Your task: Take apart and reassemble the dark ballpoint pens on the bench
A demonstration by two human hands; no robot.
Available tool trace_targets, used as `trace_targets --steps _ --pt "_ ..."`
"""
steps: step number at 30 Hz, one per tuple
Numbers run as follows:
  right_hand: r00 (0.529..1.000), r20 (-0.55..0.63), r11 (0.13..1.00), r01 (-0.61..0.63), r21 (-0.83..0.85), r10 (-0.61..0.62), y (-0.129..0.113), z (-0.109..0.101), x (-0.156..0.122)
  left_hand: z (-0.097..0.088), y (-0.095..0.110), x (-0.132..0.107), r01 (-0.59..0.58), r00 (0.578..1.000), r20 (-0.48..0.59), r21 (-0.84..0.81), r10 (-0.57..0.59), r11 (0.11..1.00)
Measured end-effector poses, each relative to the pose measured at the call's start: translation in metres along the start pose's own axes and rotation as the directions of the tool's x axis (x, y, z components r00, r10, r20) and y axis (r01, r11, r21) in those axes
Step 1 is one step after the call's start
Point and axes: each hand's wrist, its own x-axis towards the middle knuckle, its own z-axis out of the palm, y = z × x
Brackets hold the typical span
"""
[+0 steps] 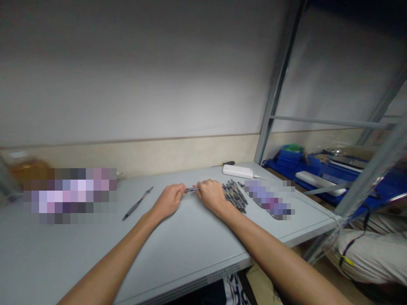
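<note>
Both my hands meet near the middle of the grey table (190, 237). My left hand (170, 200) and my right hand (211, 195) are each closed around one end of a thin dark pen (191, 189), held just above the tabletop. A pile of several similar dark pens (235, 195) lies right beside my right hand. A single dark pen (137, 203) lies alone on the table to the left of my left hand.
A white oblong device (238, 171) lies near the wall behind the pile. Blurred patches cover items at the left and right of the table. A metal shelf frame (276, 84) stands at the right, with blue bins (289, 156) and sacks beyond it.
</note>
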Motion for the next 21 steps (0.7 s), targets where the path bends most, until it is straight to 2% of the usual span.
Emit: trace_targets --steps 4,10,18,21 --pt "0.984 -0.133 0.992 0.126 0.027 -0.121 0.001 0.000 0.000 -0.006 -0.003 0.001 0.089 0.994 -0.060 -0.053 -0.092 0.995" --pt "0.941 -0.140 0.947 0.317 0.045 -0.309 0.005 0.003 0.002 -0.004 -0.013 0.000 0.069 0.997 -0.039 0.016 -0.068 0.998" --pt "0.928 -0.222 0.937 0.330 0.117 -0.299 0.008 0.003 0.002 -0.002 -0.010 -0.001 0.062 0.998 -0.007 0.009 -0.062 0.998" --pt "0.931 -0.260 0.936 0.306 0.175 -0.256 0.009 0.002 0.002 -0.003 -0.009 -0.001 0.076 0.997 0.010 -0.012 -0.076 0.997"
